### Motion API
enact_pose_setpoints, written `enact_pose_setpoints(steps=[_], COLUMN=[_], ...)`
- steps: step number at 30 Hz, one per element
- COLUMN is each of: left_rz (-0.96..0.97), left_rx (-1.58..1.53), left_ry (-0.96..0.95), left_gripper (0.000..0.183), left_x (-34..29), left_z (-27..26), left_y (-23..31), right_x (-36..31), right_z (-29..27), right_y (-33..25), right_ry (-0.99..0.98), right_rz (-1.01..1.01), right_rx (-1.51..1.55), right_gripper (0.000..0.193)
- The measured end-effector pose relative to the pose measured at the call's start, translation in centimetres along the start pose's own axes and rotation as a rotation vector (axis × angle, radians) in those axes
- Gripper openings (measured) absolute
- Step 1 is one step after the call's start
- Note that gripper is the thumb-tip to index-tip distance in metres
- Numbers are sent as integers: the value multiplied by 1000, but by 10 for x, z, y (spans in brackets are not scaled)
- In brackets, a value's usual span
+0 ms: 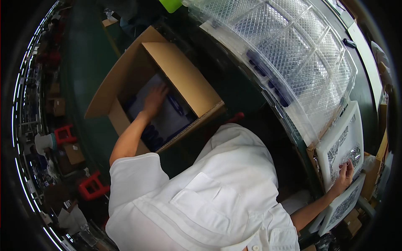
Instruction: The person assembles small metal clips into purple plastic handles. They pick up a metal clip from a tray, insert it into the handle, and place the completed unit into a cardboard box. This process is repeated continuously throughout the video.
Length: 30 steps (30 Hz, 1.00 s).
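Note:
My left hand [155,101] reaches down inside an open cardboard box [182,77], slightly blurred. Its fingers are stretched out over a greyish flat sheet [144,90], with dark blue parts [153,136] showing around the sheet's edges. Far to the right, my right hand [344,175] is over a white tray [356,125] that holds many small shiny metal pieces [335,152]. The thumb and fingertips there are pinched together; whatever is between them is too small to name.
Clear plastic blister trays [289,46] lie on the bench at upper right, with a row of dark blue parts [268,77] along them. Another white tray of small pieces [341,207] sits below the first. Red stools [93,186] stand at left.

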State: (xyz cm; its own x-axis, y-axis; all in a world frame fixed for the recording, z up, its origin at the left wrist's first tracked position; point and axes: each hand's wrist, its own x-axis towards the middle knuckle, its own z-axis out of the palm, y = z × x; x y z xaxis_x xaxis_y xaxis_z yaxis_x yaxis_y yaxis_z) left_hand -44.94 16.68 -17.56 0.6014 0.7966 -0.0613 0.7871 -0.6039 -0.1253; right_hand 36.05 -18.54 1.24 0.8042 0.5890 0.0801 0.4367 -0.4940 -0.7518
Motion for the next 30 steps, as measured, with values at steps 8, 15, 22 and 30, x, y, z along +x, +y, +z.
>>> enact_pose_setpoints(steps=[8, 15, 22, 30], left_rz=[12, -898, -231, 360], left_rx=[-172, -1289, -1955, -1823], left_ry=[-198, 435, 0, -962], left_gripper=[36, 37, 49, 35], left_x=[-5, -38, 36, 117], left_z=[2, -150, -315, -306], left_y=[-42, 9, 278, 422], right_x=[-35, -69, -107, -145], right_z=[13, 16, 28, 34], right_y=[-48, -80, -120, -180], right_ry=[118, 199, 142, 52], right_rz=[200, 212, 10, -340], right_rx=[340, 716, 880, 415], right_gripper=[31, 15, 18, 18])
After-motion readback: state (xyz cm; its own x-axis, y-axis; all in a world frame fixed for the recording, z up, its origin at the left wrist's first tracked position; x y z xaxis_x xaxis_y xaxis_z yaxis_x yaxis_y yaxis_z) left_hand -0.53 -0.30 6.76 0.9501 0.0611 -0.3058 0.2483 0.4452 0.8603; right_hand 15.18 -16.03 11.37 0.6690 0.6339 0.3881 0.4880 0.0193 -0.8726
